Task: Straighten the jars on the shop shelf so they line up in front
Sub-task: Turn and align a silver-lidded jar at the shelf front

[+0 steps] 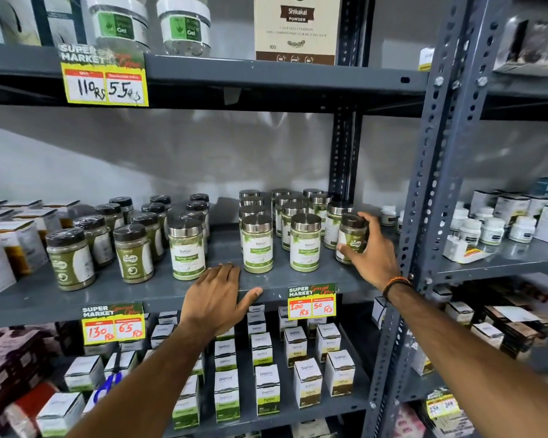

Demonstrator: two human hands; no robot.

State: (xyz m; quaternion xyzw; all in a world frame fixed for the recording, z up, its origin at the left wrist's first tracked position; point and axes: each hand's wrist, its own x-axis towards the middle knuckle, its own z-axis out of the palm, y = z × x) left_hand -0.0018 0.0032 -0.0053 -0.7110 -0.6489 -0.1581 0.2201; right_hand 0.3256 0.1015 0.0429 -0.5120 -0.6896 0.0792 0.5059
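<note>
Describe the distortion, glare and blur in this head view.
Head view: wide-angle bending bows the shelf upright and tilts the outer jars; soft glare sits on the steel lids; the corners blur, smearing the boxes at bottom left; the right hand on the dark-lidded jar stays fairly sharp.

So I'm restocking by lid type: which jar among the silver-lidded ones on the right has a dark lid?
The jar in the right hand, at the row's right end: dark lid, ORSKA-style label.
</note>
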